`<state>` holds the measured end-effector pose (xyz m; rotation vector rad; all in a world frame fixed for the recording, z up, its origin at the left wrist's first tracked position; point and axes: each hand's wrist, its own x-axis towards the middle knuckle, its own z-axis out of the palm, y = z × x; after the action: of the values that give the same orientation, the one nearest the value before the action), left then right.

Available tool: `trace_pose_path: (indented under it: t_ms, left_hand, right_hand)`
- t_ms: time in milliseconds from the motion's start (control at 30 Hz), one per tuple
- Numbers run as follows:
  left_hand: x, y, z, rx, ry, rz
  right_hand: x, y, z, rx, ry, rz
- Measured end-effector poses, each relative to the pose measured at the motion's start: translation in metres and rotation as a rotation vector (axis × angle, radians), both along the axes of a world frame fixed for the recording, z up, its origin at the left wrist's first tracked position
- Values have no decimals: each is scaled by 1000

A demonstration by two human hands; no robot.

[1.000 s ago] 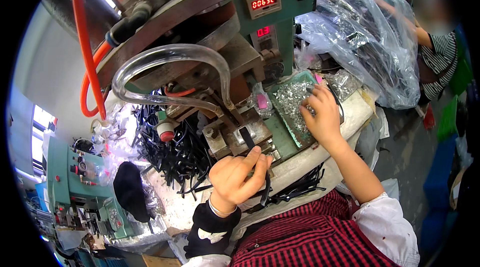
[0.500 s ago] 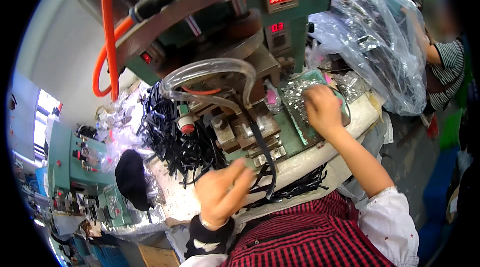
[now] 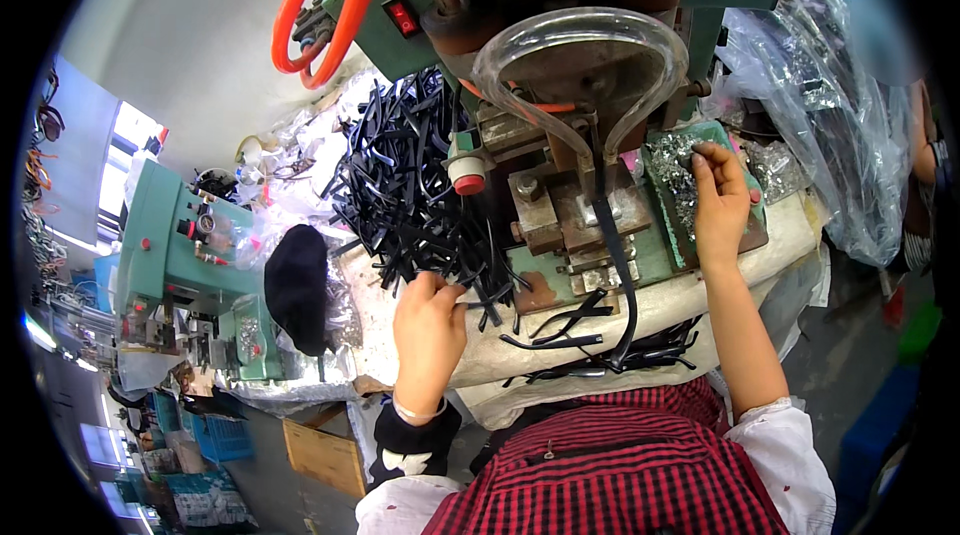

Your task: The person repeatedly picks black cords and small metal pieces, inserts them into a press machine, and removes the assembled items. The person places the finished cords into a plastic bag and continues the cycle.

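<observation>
My left hand (image 3: 428, 335) is at the near edge of a heap of black plastic strips (image 3: 400, 165), shaped like spectacle temples. Its fingers are closed on one black strip (image 3: 482, 306), whose end sticks out to the right. Over a green tray (image 3: 675, 235) of small shiny metal pieces (image 3: 672, 180), my right hand (image 3: 724, 205) has thumb and fingertips pinched together; what they hold is too small to make out. Between my hands another black strip (image 3: 618, 275) hangs from the metal fixture (image 3: 540, 215) of a green press, its curved end toward me.
A clear looped tube (image 3: 580, 25) arches over the fixture. A red push button (image 3: 468, 183) stands beside the heap. More black strips (image 3: 650, 360) lie along the near cloth edge. A black cloth-like item (image 3: 297, 290) is at left, a large plastic bag (image 3: 830, 105) at right.
My left hand has moved from in front of the fixture to the heap and closed on a strip. My right hand stays at the tray, fingers now pinched. The whole view has shifted.
</observation>
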<state>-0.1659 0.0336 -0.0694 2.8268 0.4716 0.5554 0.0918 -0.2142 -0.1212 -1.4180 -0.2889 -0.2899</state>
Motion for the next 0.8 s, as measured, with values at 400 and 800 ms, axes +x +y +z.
trace_pose_path:
  t_ms: [400, 800]
  left_hand:
    - [-10, 45, -17, -759, -495, 87]
    - [34, -36, 45, -421, -841, -227]
  right_hand:
    - [-56, -28, 58, -236, -83, 147]
    - [-80, 53, 85, 219, 139, 399]
